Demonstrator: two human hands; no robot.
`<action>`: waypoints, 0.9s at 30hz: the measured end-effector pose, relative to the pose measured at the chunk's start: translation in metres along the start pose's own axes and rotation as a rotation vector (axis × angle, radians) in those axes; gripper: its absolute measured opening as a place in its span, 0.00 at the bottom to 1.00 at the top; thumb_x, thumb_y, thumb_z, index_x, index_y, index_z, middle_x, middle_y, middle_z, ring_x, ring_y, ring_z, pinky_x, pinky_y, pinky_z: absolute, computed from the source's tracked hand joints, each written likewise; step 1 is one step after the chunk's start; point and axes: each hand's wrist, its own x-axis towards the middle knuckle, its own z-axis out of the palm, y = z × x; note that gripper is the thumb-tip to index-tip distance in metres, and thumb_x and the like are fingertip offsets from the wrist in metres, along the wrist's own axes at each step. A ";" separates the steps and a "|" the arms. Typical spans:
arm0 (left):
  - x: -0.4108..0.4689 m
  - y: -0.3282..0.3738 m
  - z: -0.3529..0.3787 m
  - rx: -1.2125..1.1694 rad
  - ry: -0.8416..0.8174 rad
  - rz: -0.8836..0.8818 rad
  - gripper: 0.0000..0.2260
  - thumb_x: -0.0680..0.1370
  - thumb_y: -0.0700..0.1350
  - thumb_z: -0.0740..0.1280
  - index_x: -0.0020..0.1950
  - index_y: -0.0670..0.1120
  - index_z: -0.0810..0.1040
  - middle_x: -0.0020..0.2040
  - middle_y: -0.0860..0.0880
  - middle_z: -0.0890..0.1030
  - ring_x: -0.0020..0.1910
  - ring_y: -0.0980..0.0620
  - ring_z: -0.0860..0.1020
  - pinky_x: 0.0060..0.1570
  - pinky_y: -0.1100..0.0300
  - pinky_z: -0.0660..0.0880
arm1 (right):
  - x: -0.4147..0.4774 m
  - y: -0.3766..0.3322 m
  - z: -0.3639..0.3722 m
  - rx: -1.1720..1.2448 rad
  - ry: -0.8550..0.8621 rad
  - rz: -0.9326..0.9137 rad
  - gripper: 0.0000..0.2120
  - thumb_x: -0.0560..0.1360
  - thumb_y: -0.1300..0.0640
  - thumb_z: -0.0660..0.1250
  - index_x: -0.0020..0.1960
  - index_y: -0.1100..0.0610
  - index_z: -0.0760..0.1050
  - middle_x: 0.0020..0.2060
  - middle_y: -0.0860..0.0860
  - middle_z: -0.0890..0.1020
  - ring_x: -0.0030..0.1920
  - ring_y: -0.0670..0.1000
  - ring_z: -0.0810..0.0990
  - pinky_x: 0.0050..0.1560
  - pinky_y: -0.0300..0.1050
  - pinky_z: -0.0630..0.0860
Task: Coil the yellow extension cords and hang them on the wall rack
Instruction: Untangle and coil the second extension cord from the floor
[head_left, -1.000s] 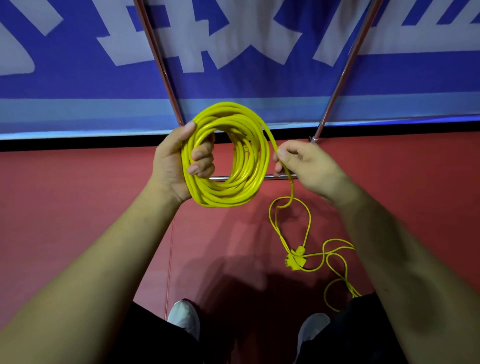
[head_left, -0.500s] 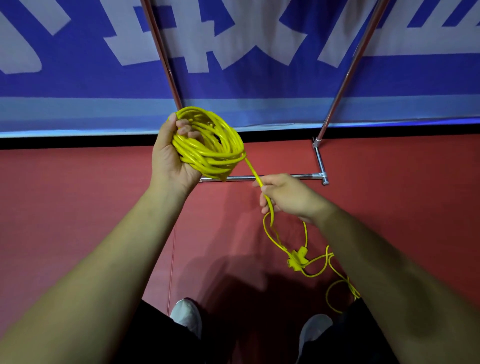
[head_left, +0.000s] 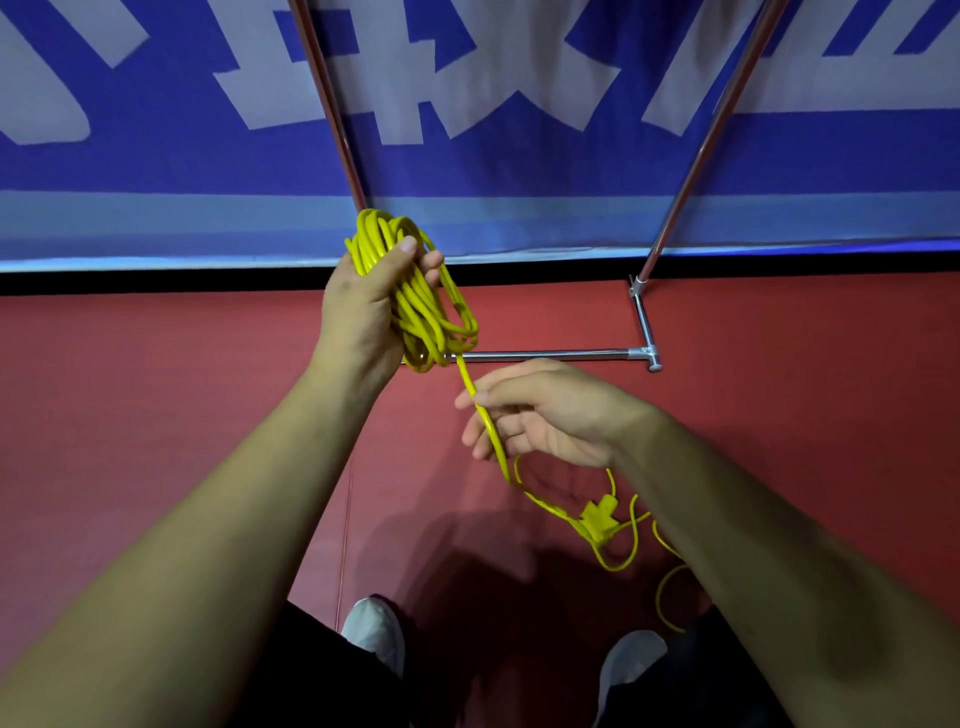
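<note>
Left hand (head_left: 363, 306) clamped round coiled yellow cord (head_left: 421, 301), long axis near upright; right hand (head_left: 545, 415) pinching, seemingly loosely, the tail slanting down-right toward plug (head_left: 597, 519) on red floor (head_left: 156, 389).

Yellow cord (head_left: 423, 306): smooth, glossy plastic sheath; moulded plug (head_left: 597, 522) of like plastic; rack tubes (head_left: 545, 355): polished, reflective metal with metal joints; floor (head_left: 156, 395): matt red, finely textured; banner (head_left: 467, 156): matt blue-and-white cloth, faintly creased.
</note>
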 end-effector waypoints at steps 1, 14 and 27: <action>0.001 0.001 0.000 -0.015 0.009 -0.005 0.02 0.81 0.37 0.65 0.53 0.40 0.76 0.38 0.45 0.82 0.39 0.51 0.82 0.44 0.60 0.79 | 0.000 0.002 0.001 -0.018 -0.007 -0.002 0.15 0.79 0.63 0.62 0.63 0.68 0.72 0.42 0.64 0.80 0.40 0.60 0.81 0.45 0.49 0.78; -0.005 -0.013 0.004 0.430 -0.050 0.056 0.14 0.78 0.36 0.70 0.58 0.41 0.67 0.41 0.44 0.77 0.35 0.49 0.80 0.35 0.55 0.78 | -0.006 -0.001 0.003 -0.220 0.003 -0.073 0.12 0.77 0.68 0.61 0.58 0.71 0.74 0.34 0.57 0.79 0.33 0.55 0.79 0.35 0.42 0.70; -0.012 -0.008 -0.003 1.112 -0.510 0.044 0.24 0.72 0.52 0.75 0.59 0.40 0.72 0.44 0.39 0.81 0.38 0.46 0.80 0.41 0.46 0.78 | -0.025 -0.025 -0.032 0.031 -0.020 -0.354 0.23 0.74 0.71 0.62 0.68 0.64 0.69 0.51 0.71 0.81 0.33 0.53 0.73 0.33 0.41 0.70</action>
